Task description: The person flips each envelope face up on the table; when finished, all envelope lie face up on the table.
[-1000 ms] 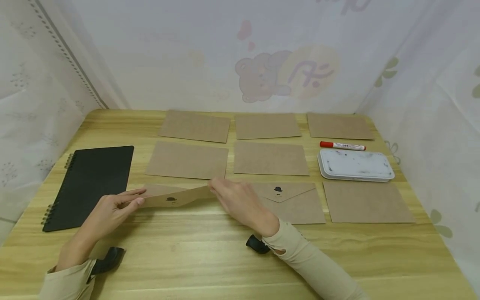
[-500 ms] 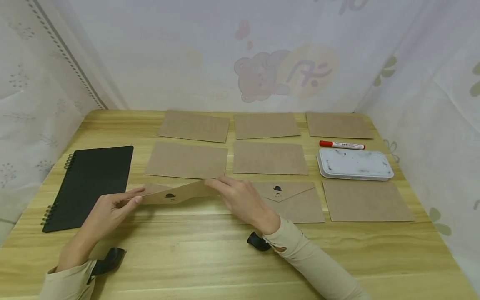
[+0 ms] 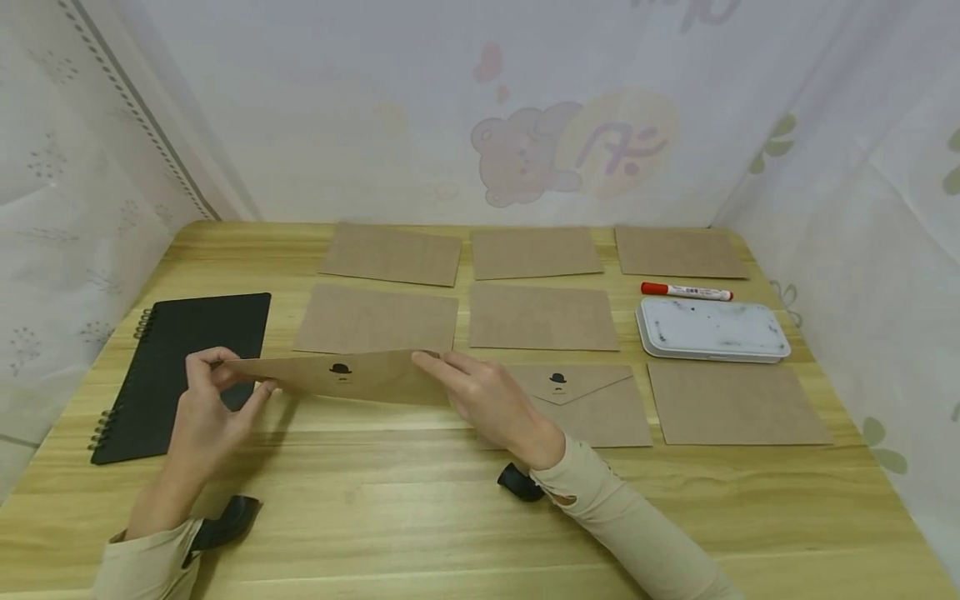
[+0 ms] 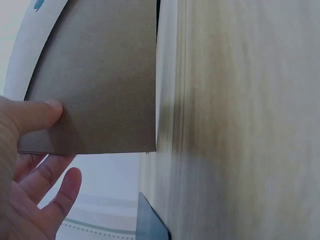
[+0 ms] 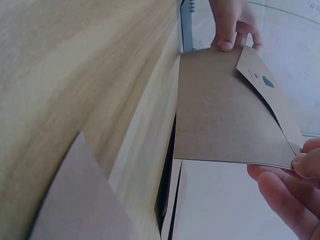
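Observation:
My left hand (image 3: 213, 408) and my right hand (image 3: 491, 400) hold a brown kraft envelope (image 3: 375, 379) between them, tilted up on edge above the table. A black bowler hat and small moustache are printed on its flap. Up close in the left wrist view, the left thumb (image 4: 42, 115) lies on the envelope's near face with fingers behind it. The right hand (image 5: 300, 185) pinches the opposite short side near a corner, seen in the right wrist view, where the flap (image 5: 265, 82) stands slightly away from the body. Beside the right hand lies another envelope (image 3: 600, 417), flap side up.
Several more envelopes lie in rows behind, including one (image 3: 536, 317) at the middle and one (image 3: 738, 404) at front right. A black spiral notebook (image 3: 187, 367) is at left. At right are a red-capped marker (image 3: 686, 292) and a white case (image 3: 712, 329). Patterned curtains (image 3: 337, 108) enclose the table.
The left end of the envelope has come up, and the left hand has risen with it, its fingers now behind the edge. The flap has tipped upright; the right hand has stayed nearly still.

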The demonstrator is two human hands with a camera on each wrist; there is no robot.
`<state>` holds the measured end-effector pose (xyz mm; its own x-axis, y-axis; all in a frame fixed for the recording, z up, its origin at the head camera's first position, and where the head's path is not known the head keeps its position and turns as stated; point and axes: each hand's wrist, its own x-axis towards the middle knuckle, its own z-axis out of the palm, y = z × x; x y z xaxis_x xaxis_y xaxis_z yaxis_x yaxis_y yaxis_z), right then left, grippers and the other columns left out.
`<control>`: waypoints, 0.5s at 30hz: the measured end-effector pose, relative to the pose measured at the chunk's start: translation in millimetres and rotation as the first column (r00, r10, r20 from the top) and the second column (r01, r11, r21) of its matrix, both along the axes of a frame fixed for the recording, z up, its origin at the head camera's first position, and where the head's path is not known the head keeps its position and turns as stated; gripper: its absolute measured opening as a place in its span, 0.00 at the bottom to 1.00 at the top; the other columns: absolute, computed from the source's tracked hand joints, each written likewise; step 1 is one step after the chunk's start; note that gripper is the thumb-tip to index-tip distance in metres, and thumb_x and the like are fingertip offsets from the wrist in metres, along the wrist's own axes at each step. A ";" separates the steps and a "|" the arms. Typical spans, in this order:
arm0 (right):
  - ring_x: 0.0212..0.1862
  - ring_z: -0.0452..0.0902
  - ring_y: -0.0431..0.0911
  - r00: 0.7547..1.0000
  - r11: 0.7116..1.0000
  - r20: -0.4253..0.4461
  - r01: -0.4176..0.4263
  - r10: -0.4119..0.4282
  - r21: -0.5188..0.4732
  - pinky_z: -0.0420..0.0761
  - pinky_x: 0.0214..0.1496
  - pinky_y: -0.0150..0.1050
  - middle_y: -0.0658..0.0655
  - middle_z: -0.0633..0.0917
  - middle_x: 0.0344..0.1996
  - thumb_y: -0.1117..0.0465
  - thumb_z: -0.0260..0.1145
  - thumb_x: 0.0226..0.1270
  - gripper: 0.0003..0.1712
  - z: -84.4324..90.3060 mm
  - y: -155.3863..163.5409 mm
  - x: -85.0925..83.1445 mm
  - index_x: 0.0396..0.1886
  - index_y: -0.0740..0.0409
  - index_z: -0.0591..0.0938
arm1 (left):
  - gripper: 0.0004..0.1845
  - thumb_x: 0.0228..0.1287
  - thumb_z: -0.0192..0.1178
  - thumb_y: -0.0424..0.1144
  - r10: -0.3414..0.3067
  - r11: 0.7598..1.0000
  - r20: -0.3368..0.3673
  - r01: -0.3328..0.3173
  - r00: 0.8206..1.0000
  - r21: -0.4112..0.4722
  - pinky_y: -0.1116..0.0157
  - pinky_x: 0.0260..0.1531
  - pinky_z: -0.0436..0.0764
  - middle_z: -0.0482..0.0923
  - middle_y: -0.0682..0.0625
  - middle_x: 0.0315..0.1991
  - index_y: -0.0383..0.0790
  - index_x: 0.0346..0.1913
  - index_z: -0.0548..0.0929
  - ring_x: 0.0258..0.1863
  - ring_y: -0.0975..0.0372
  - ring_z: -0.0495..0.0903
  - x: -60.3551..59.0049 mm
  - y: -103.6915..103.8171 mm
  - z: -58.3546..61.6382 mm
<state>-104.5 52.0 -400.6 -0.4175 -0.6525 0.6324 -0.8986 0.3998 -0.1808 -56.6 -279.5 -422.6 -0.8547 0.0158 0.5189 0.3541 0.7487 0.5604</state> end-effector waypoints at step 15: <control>0.20 0.67 0.36 0.996 0.999 0.094 0.005 -0.002 -0.033 0.62 0.20 0.21 0.54 0.80 0.30 0.74 0.59 0.60 0.20 0.7 -0.2 -0.9 0.52 0.63 0.80 | 0.20 0.36 0.71 0.19 -0.076 0.995 -0.155 0.065 0.985 -0.075 0.75 0.31 0.67 0.79 0.46 0.29 0.29 0.38 0.79 0.31 0.74 0.72 -3.5 -1.9 -3.2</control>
<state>-105.5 51.8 -399.8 -0.4789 -0.6302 0.6112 -0.8753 0.3956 -0.2779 -60.1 -281.4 -425.8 -0.7576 0.1137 0.6427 0.4874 0.7536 0.4411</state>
